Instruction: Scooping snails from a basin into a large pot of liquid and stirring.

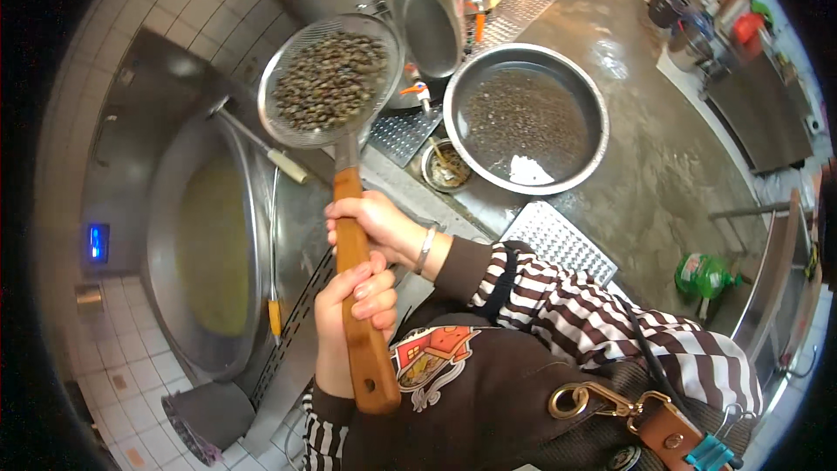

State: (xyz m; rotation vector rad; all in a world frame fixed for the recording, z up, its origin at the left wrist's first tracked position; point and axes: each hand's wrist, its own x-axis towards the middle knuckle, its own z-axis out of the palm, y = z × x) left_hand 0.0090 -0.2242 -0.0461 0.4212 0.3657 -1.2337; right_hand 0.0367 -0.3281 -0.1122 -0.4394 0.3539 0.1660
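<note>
Both of my hands grip the long wooden handle [355,261] of a mesh skimmer. My right hand [382,226] holds it higher up, and my left hand [359,297] is wrapped around it lower down, near the end with the hole. At the far end, the round mesh basket [267,88] carries a heap of small dark shellfish [330,82], perhaps clams or snails. It is raised in front of a large steel pot. To its right, a wide metal basin [603,144] on the floor holds water and many similar small dark pieces [523,118].
A large wok [252,275] with yellowish liquid [216,248] is set into the steel stove at left. A cream-handled tool [284,163] and a yellow-handled tool [274,317] lie by its rim. A small bowl [428,170] stands beside the basin. A green bottle [706,275] is at right.
</note>
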